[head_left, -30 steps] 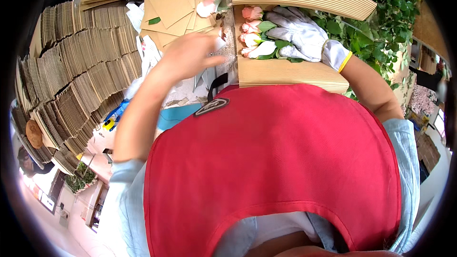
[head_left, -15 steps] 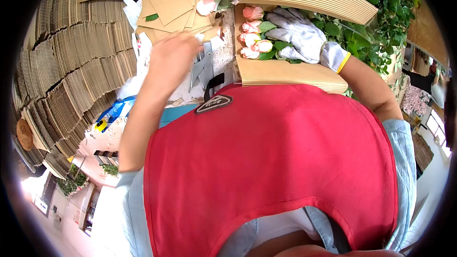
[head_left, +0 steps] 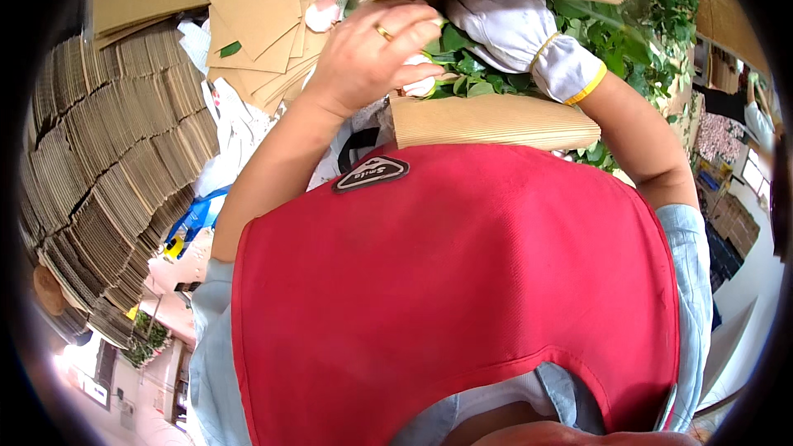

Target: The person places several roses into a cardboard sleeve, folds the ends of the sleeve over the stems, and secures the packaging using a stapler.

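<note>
The bare left hand, a ring on one finger, curls over pale rose heads and green leaves lying between two corrugated cardboard sheets; whether it grips a flower, I cannot tell. The white-gloved right hand rests on the leaves just beside it, its grip hidden

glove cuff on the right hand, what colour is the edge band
Yellow: a thin band edges the white glove on the right hand, in the head view.
</note>
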Action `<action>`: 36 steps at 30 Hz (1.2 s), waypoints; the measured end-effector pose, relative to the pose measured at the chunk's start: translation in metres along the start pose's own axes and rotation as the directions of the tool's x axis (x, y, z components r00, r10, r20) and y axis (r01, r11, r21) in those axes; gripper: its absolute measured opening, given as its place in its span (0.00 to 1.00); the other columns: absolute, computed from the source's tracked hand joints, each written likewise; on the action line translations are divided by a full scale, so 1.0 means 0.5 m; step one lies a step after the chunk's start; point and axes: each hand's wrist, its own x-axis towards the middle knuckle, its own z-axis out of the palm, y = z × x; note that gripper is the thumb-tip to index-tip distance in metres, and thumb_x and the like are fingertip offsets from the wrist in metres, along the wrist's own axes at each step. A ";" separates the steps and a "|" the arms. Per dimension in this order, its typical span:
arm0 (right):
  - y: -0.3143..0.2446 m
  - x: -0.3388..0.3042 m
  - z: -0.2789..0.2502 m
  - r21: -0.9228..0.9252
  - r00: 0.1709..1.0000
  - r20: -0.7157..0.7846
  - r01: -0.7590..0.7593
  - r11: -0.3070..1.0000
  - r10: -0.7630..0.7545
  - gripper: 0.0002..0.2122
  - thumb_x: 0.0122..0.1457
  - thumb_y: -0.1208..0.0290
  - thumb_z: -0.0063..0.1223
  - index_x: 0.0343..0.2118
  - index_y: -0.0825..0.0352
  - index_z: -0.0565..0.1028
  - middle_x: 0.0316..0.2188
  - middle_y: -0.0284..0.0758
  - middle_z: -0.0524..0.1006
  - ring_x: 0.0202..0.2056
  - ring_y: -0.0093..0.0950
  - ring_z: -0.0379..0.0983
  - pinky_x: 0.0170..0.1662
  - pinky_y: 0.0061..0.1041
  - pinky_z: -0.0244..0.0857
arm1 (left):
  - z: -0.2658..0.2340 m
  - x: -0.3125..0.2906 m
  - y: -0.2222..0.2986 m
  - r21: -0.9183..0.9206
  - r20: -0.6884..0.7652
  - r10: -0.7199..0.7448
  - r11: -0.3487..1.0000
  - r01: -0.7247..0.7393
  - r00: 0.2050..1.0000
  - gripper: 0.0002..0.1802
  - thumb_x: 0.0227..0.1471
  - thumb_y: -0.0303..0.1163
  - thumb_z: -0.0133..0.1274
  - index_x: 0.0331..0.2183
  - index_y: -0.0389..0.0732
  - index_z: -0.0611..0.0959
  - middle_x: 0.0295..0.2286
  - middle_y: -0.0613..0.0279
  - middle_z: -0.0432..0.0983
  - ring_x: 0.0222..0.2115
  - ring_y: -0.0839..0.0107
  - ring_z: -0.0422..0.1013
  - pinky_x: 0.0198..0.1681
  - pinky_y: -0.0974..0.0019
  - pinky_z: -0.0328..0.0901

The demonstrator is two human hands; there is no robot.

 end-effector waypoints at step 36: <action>0.053 -0.441 -0.181 0.448 0.526 -0.029 -0.753 0.481 0.850 0.13 0.45 0.64 0.54 0.33 0.66 0.77 0.35 0.42 0.72 0.39 0.39 0.71 0.42 0.31 0.66 | 0.040 0.018 -0.035 0.117 0.591 -0.389 0.908 0.402 0.707 0.23 0.42 0.44 0.62 0.44 0.55 0.83 0.55 0.55 0.66 0.57 0.50 0.57 0.62 0.52 0.48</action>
